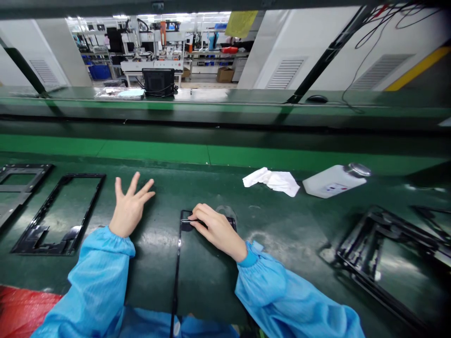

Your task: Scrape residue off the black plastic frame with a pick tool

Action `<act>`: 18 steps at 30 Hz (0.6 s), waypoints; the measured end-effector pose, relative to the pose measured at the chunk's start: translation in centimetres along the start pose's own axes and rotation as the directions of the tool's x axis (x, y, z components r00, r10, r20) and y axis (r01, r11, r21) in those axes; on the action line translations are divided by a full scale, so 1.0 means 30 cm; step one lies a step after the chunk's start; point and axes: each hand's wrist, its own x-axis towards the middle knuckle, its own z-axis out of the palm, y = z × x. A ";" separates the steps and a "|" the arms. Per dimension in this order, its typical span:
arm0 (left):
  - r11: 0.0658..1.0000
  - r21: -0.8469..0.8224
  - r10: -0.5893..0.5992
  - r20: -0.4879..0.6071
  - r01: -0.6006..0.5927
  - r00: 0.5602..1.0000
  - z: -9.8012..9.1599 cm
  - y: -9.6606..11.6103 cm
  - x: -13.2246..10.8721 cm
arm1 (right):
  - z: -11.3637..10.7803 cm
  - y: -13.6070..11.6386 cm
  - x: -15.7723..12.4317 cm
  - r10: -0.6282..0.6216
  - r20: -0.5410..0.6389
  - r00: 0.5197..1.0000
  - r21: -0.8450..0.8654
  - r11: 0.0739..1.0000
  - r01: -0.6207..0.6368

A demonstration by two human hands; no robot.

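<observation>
My right hand (214, 227) rests on the top edge of a thin black frame (178, 263) lying on the green bench in front of me. Its fingers pinch slim metal tweezers (190, 220) whose tips point left along the frame's top bar. My left hand (129, 204) hovers over the bench to the left of that frame, fingers spread wide and holding nothing. Both arms wear blue sleeves.
Another black frame (59, 213) lies at the left, with a further one (19, 180) beyond it. A stack of black frames (391, 251) sits at the right. A crumpled white cloth (273, 180) and a white bottle on its side (334, 180) lie behind. Red material (21, 310) shows at lower left.
</observation>
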 end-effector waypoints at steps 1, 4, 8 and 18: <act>0.997 -0.042 0.069 0.048 -0.067 0.996 0.008 0.026 0.003 | 0.003 0.000 0.001 0.000 0.009 1.000 -0.011 1.000 0.000; 0.946 -0.213 0.289 0.209 -0.245 0.934 0.035 0.104 0.012 | 0.008 0.000 0.003 -0.001 0.032 0.999 -0.049 0.999 0.003; 0.906 -0.328 0.367 0.289 -0.269 0.884 0.062 0.145 0.011 | 0.015 0.003 0.002 -0.011 0.042 0.999 -0.096 0.995 0.015; 0.912 -0.310 0.343 0.215 -0.269 0.914 0.060 0.158 0.014 | 0.021 -0.001 0.012 -0.004 0.056 0.998 -0.071 0.997 0.008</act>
